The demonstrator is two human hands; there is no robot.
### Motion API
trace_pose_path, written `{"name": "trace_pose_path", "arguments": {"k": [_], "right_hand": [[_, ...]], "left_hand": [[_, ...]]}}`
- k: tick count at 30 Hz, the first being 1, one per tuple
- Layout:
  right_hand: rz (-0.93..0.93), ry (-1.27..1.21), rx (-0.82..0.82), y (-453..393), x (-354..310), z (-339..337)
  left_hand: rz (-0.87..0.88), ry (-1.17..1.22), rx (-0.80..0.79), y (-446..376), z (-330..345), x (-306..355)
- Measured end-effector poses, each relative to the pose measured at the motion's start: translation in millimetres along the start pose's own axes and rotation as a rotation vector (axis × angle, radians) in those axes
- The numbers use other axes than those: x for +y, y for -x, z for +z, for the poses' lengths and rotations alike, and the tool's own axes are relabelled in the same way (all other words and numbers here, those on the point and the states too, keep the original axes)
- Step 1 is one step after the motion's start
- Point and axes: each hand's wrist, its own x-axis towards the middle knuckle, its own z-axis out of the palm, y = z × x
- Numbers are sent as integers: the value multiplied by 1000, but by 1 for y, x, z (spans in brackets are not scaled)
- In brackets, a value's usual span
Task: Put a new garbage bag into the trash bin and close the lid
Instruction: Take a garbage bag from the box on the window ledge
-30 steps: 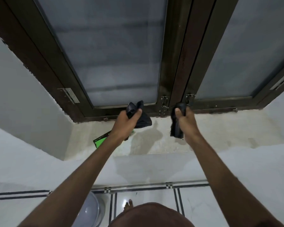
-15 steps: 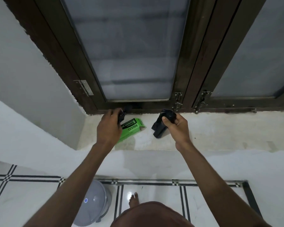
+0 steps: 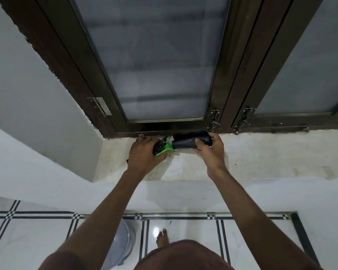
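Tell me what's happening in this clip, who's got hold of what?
A person stands at a window sill, both arms stretched out. The right hand grips a black roll of garbage bags at the sill's back edge, its end meeting a green packet that the left hand holds down on the sill. The pale trash bin sits on the tiled floor by the person's foot; no bag has gone into it yet.

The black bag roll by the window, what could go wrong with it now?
1. The right hand grips the black bag roll at the green packet that the left hand holds. If the packet crumples, the roll may jam.
2. Both sit on the window ledge, so a loosened roll might slip to the tiled floor.
3. The trash bin stands close by the bare foot, perhaps easy to kick.
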Motion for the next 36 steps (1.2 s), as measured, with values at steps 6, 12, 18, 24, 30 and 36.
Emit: {"name": "trace_pose_path", "arguments": {"k": [6, 12, 18, 24, 30, 36], "right_hand": [[-48, 133, 118, 1, 3, 0], [-35, 127, 40, 2, 7, 0], [38, -14, -24, -1, 9, 0], [55, -60, 32, -3, 9, -1], [38, -112, -73, 4, 3, 8], [46, -7, -217, 5, 11, 19]], "left_hand": [[26, 121, 72, 5, -9, -7], [-2, 10, 18, 2, -5, 1], [51, 70, -96, 0, 3, 7], [64, 250, -107, -1, 0, 1], [-26, 563, -78, 4, -5, -5], [-8, 543, -58, 11, -4, -9]]}}
